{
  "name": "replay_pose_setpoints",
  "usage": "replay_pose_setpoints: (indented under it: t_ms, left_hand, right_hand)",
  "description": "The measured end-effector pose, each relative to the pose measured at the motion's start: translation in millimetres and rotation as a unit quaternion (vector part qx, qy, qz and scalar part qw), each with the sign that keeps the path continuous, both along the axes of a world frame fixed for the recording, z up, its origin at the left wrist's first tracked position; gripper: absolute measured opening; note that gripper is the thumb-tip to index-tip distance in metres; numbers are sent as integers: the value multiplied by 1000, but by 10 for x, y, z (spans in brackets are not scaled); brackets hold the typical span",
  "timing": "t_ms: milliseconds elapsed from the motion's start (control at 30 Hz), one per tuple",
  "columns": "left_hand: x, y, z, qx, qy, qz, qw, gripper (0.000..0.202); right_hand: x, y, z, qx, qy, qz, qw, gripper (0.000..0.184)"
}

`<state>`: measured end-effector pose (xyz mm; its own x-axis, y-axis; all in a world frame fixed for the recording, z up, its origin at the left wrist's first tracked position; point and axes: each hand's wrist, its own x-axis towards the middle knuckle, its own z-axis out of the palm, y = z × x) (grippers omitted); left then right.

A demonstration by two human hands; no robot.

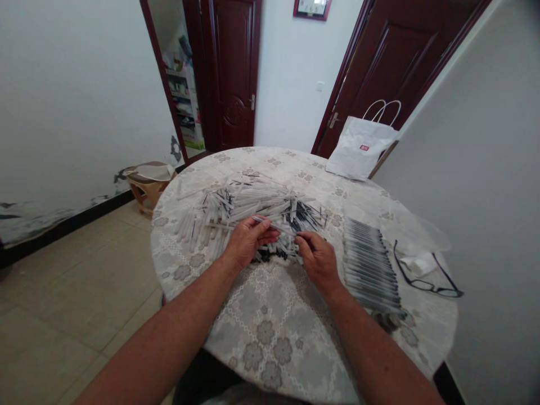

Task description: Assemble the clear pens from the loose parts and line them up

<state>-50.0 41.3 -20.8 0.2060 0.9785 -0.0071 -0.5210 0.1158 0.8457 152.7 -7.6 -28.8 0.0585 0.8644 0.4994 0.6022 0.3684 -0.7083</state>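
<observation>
My left hand (pixel 247 242) is closed on a slim whitish pen (pixel 285 228), its thumb and forefinger pinching the barrel. At the pen's other end, the fingers of my right hand (pixel 318 259) are pressed together around the tip. Below and beyond both hands spreads a loose pile of translucent pen barrels (pixel 248 202). Small black pen parts (pixel 304 216) lie among them, and more dark pieces (pixel 265 256) sit under my left hand. To the right of my right hand, pens with dark ends (pixel 369 264) lie side by side in a long column.
The round table has a flowered cloth (pixel 274 337). Black-framed glasses (pixel 430 287) and clear plastic wrap (pixel 422 233) are at its right side. A white paper bag (pixel 358 146) stands at the far right edge. Left of the table is a wooden stool (pixel 149 180).
</observation>
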Motion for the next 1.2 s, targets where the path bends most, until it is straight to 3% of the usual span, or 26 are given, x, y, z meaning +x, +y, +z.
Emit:
replay_pose_setpoints:
  t_ms: [267, 433, 600, 800, 967, 1067, 1200]
  left_hand:
    - [-4, -11, 14, -13, 6, 4, 1000, 34]
    - [-2, -15, 16, 1, 16, 0, 1000, 33]
    - [-2, -9, -5, 19, 19, -13, 1000, 36]
    - [-2, -20, 16, 18, 20, -4, 1000, 33]
    - [-6, -10, -3, 27, 22, -12, 999, 33]
    - [-8, -6, -20, 36, 25, -17, 999, 34]
    - [-11, -15, -14, 52, 33, -22, 998, 33]
  right_hand:
    - [-19, -45, 23, 39, 14, 8, 999, 23]
    - [5, -32, 53, -16, 23, 24, 999, 27]
    - [7, -27, 33, -64, 28, 35, 997, 45]
    - [-10, -42, 9, -24, 12, 22, 999, 28]
    - [2, -66, 64, -43, -18, 45, 998, 26]
    - [-6, -59, 66, -83, 48, 85, 992, 39]
    - [-27, -17, 21, -158, 205, 135, 956, 49]
